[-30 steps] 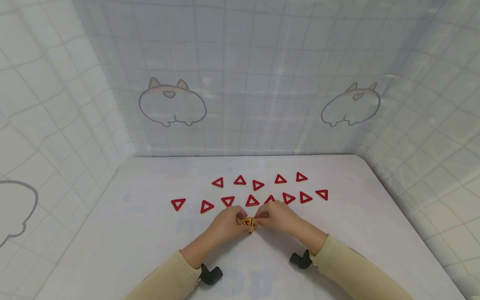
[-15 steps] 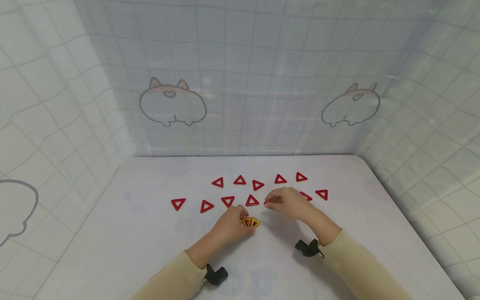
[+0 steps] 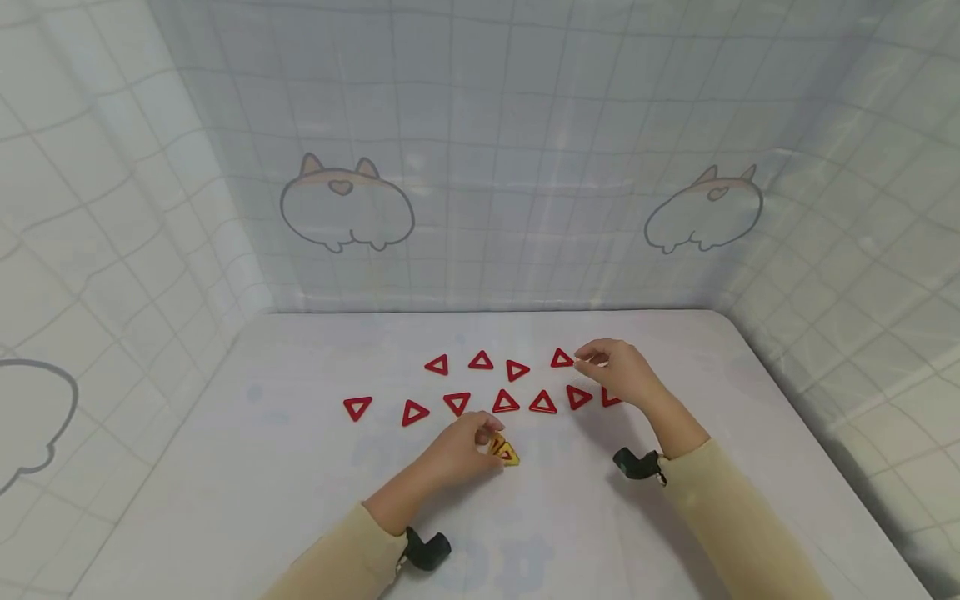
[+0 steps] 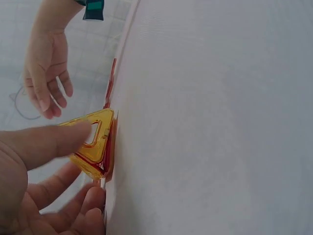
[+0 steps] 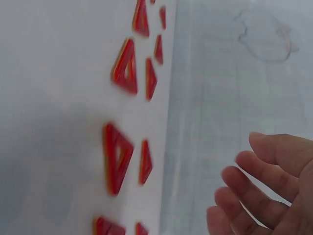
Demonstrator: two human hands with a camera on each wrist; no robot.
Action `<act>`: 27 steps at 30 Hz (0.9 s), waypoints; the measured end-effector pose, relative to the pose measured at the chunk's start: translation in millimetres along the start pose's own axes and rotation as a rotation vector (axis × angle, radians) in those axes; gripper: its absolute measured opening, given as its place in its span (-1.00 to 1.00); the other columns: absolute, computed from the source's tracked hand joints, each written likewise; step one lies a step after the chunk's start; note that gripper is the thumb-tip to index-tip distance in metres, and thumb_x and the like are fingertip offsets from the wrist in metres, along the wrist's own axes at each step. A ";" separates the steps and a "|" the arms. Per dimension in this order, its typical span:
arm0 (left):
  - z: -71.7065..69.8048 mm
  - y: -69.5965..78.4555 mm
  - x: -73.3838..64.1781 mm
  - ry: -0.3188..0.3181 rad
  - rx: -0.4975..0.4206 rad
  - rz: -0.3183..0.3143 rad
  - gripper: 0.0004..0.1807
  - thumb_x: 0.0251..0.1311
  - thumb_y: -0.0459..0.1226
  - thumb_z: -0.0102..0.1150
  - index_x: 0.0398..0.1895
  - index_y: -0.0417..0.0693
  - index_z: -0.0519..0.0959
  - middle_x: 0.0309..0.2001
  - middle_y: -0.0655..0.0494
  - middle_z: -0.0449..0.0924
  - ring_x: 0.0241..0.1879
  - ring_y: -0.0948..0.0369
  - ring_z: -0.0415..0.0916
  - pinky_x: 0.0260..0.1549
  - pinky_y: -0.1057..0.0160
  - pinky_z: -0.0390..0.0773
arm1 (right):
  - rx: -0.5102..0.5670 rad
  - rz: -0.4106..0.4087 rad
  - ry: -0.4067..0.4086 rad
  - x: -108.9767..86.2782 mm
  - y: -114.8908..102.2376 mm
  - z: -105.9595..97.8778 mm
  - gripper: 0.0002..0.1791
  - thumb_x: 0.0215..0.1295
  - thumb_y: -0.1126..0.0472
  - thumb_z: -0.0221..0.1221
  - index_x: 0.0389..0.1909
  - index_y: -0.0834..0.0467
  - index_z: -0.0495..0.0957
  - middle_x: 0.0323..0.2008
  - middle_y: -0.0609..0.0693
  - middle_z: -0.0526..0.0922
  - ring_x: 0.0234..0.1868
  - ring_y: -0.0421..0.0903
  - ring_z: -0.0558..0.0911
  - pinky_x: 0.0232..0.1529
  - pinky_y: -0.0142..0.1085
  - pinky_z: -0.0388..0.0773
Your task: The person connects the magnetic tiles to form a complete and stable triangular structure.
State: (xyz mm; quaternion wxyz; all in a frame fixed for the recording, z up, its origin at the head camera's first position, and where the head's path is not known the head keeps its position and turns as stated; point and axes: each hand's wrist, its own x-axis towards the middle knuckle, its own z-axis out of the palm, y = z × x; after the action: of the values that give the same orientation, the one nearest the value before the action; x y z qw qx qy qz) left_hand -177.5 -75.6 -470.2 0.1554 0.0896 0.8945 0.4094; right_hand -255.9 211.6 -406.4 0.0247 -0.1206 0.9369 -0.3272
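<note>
My left hand (image 3: 459,450) pinches a small tent-like cluster of yellow see-through triangle tiles (image 3: 507,452) on the table. In the left wrist view the thumb lies across one leaning yellow tile (image 4: 103,147), fingers behind it; red shows at its lower edge. The cluster's far side is hidden. My right hand (image 3: 621,369) hovers above the right end of the red triangle tiles, fingers loosely bent and apart. Nothing shows between its fingers in the right wrist view. Close to its fingertips lies a red triangle tile (image 3: 562,358); another red tile (image 3: 611,398) is partly covered by this hand.
Several hollow red triangle tiles lie flat in two loose rows, among them a front-row tile (image 3: 414,412) and a back-row tile (image 3: 481,360). The white table (image 3: 262,483) is bounded by gridded curtain walls (image 3: 510,167) at the back and sides.
My right hand has left the yellow tiles and moved back and right over the red ones. The left hand stays in place; the yellow cluster it holds has turned.
</note>
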 end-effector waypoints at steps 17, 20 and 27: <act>-1.7 -1.7 0.2 -0.027 -0.067 0.003 -0.56 0.06 -0.11 0.52 0.00 0.05 0.61 -0.11 0.22 0.56 -0.06 0.16 0.45 -0.04 0.14 0.56 | 0.046 0.285 0.034 36.2 62.8 4.9 -0.47 0.41 0.11 0.22 0.32 0.20 0.42 0.30 0.29 0.39 0.30 0.27 0.35 0.25 0.15 0.38; -3.9 -2.7 0.4 -0.051 -0.070 0.017 -0.57 0.08 -0.13 0.50 0.02 0.07 0.62 -0.12 0.24 0.56 -0.04 0.16 0.46 -0.03 0.14 0.57 | 0.054 0.321 0.004 43.2 71.4 4.8 -0.41 0.38 0.07 0.26 0.35 0.19 0.39 0.31 0.30 0.38 0.30 0.29 0.35 0.25 0.17 0.38; -7.1 -5.3 1.8 -0.084 -0.072 0.039 -0.60 0.11 -0.17 0.48 0.05 0.10 0.64 -0.07 0.24 0.60 0.00 0.17 0.50 0.02 0.13 0.57 | 0.061 0.388 -0.062 59.0 84.7 6.8 -0.30 0.31 0.04 0.33 0.39 0.13 0.33 0.33 0.30 0.35 0.31 0.26 0.36 0.27 0.15 0.37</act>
State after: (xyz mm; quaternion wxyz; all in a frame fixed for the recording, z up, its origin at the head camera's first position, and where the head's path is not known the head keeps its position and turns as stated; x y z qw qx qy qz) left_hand -181.9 -83.5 -470.2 0.1882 0.1185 0.8700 0.4400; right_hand -330.1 257.3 -462.2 0.1196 0.0532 0.9310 -0.3408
